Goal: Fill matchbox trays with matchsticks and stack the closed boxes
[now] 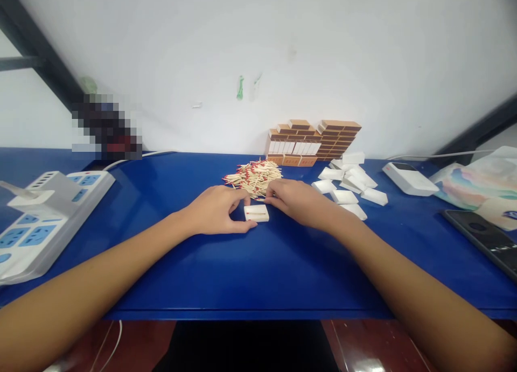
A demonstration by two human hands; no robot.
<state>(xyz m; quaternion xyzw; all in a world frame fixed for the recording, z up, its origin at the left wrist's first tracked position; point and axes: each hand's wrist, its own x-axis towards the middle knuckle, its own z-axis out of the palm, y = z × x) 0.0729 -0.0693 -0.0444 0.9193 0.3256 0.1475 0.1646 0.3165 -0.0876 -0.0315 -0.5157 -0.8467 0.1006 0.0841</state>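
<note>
A small white matchbox tray (pixel 256 213) lies on the blue table (pixel 250 275) with a match or two in it. My left hand (pixel 218 210) curls around its left side, thumb and fingers touching it. My right hand (pixel 297 199) rests just right of the tray, its fingers closed in a pinch at the edge of a heap of red-tipped matches (pixel 253 177). What the pinch holds is too small to see.
Several empty white trays (pixel 350 184) lie scattered to the right. Brown matchbox sleeves (pixel 313 141) are stacked against the wall. A white power strip (pixel 44 216) sits at the left. A white device (pixel 409 178), a plastic bag (pixel 479 183) and a dark phone (pixel 484 237) are at the right.
</note>
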